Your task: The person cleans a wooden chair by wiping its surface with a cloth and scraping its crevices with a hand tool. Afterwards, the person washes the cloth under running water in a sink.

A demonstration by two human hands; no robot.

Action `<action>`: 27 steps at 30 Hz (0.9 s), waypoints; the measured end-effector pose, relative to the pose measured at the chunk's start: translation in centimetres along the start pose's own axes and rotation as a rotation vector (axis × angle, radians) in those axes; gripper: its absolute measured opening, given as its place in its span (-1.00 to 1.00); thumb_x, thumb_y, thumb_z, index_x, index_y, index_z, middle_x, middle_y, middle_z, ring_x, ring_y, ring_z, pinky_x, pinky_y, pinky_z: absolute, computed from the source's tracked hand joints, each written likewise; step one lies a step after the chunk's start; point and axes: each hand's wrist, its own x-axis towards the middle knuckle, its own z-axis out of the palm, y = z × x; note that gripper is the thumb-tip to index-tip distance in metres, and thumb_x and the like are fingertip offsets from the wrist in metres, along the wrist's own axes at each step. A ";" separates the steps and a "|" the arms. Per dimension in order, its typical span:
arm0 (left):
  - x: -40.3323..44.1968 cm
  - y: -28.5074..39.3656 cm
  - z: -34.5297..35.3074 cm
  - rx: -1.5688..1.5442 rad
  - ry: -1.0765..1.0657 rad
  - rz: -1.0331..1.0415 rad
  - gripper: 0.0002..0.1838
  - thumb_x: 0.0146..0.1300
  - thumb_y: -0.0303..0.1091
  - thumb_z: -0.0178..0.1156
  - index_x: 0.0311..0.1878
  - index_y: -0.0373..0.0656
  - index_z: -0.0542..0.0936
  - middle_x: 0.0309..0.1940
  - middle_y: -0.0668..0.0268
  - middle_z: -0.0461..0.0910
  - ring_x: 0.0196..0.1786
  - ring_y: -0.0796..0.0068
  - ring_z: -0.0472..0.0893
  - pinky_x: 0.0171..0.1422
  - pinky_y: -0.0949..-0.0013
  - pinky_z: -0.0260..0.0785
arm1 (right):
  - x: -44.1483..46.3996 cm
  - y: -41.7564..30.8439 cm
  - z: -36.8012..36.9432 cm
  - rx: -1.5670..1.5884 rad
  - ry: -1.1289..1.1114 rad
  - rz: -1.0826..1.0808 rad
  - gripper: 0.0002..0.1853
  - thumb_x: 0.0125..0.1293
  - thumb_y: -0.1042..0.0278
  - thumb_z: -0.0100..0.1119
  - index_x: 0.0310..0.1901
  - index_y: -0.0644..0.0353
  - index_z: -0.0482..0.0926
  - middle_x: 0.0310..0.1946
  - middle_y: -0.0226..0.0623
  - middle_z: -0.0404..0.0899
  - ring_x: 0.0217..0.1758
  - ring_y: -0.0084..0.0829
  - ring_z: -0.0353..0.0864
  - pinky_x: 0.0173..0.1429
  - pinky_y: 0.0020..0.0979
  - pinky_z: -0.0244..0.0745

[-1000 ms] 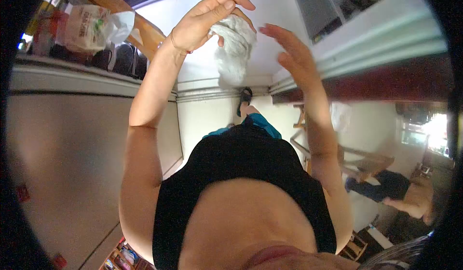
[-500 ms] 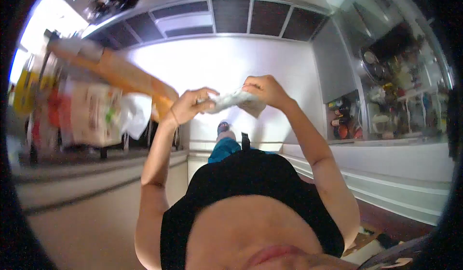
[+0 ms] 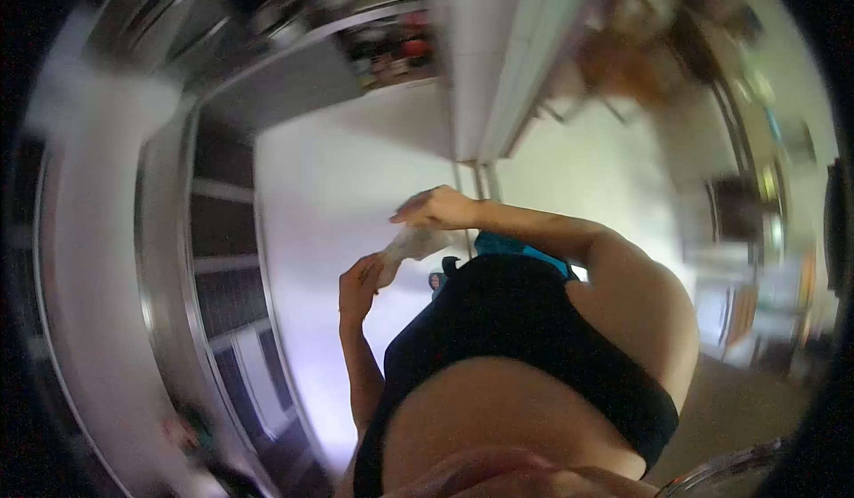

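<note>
A pale, crumpled, soft thing (image 3: pixel 411 243), thin like a cloth or a plastic bag, stretches between my two hands in front of my body. Motion blur keeps me from telling which it is. My left hand (image 3: pixel 361 283) grips its lower left end, fingers curled. At the upper end my right hand (image 3: pixel 438 208) is closed on it, with the fingers pointing left and the rest of the piece hanging under the palm. Both hands are held above the light floor.
Dark-fronted cabinets (image 3: pixel 233 271) run along the left. Shelves with bottles and jars (image 3: pixel 391 48) stand at the top. A pale partition edge (image 3: pixel 511 62) comes down toward the middle, and blurred wooden furniture (image 3: pixel 623 57) lies beyond it at right.
My body and view have swung round to the right, away from the shelf with packages. Both hands still hold the pale crumpled thing, now slanting with the left hand lower.
</note>
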 end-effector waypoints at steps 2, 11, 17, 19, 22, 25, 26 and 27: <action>-2.2 0.6 1.5 0.049 -0.131 0.073 -0.76 0.22 -0.30 0.06 -0.25 -0.30 0.55 -0.60 0.30 0.52 -0.62 0.63 0.42 -0.57 0.53 0.27 | -4.4 -4.3 -1.0 -0.080 0.171 0.025 -0.65 0.25 0.12 -0.05 0.06 -0.09 0.47 -0.09 -0.29 0.54 0.01 -0.27 0.47 0.01 -0.30 0.44; 9.1 16.2 29.5 0.467 -0.569 0.480 -0.83 0.11 -0.42 0.18 -0.31 -0.30 0.44 -0.51 0.27 0.43 -0.42 0.48 0.44 -0.30 0.42 0.30 | -32.8 2.7 -17.1 0.078 0.815 0.806 -0.71 0.26 0.05 0.00 -0.33 0.11 0.52 -0.55 -0.10 0.47 -0.55 -0.10 0.43 -0.36 -0.21 0.35; 12.1 35.5 40.4 -0.399 -0.581 0.231 -0.69 0.26 -0.28 0.05 -0.08 -0.34 0.45 -0.23 0.32 0.46 -0.14 0.49 0.42 0.05 0.40 0.23 | -44.0 -5.4 -34.5 0.431 0.985 0.957 -0.61 0.17 -0.07 0.11 -0.24 0.13 0.59 -0.43 -0.49 0.52 -0.35 -0.63 0.45 -0.32 -0.53 0.35; 6.1 41.4 43.5 -0.480 -1.067 0.370 -0.76 0.29 -0.24 0.02 -0.19 -0.25 0.46 -0.27 0.34 0.48 -0.17 0.52 0.44 0.02 0.41 0.25 | -50.2 -12.3 -36.8 0.411 0.999 0.709 -0.67 0.16 -0.02 0.15 -0.29 0.11 0.58 -0.52 -0.56 0.45 -0.40 -0.69 0.40 -0.35 -0.57 0.32; 2.8 47.9 50.9 -0.573 -1.396 0.229 -0.72 0.29 -0.22 0.01 -0.15 -0.26 0.48 -0.14 0.28 0.52 -0.07 0.45 0.50 0.08 0.34 0.29 | -56.3 -16.6 -40.2 0.698 1.227 0.603 -0.85 0.16 0.32 0.19 -0.35 0.16 0.43 -0.52 -0.55 0.39 -0.43 -0.66 0.36 -0.32 -0.62 0.28; 9.7 51.4 60.2 -0.634 -1.418 0.156 -0.49 0.28 -0.03 -0.03 0.02 -0.36 0.41 -0.04 0.07 0.49 0.01 0.30 0.52 0.09 0.21 0.41 | -58.3 -14.6 -44.2 0.783 1.345 0.626 -0.75 0.21 0.23 0.13 -0.16 0.19 0.46 -0.42 -0.50 0.47 -0.32 -0.63 0.46 -0.20 -0.57 0.38; 10.1 52.4 62.7 -0.657 -1.466 0.090 -0.34 0.22 0.13 -0.07 0.07 -0.35 0.37 -0.02 0.04 0.47 0.02 0.24 0.51 0.11 0.18 0.39 | -59.0 -13.1 -46.1 0.736 1.514 0.668 -0.68 0.23 0.15 0.09 -0.11 0.20 0.45 -0.34 -0.46 0.49 -0.31 -0.59 0.48 -0.21 -0.51 0.42; 10.0 53.6 66.0 -0.676 -1.511 0.021 -0.20 0.15 0.29 -0.10 0.12 -0.34 0.32 0.01 0.02 0.44 0.02 0.19 0.49 0.13 0.16 0.37 | -60.7 -11.6 -47.9 0.686 1.683 0.705 -0.62 0.25 0.07 0.04 -0.06 0.20 0.44 -0.25 -0.43 0.52 -0.29 -0.55 0.51 -0.21 -0.46 0.45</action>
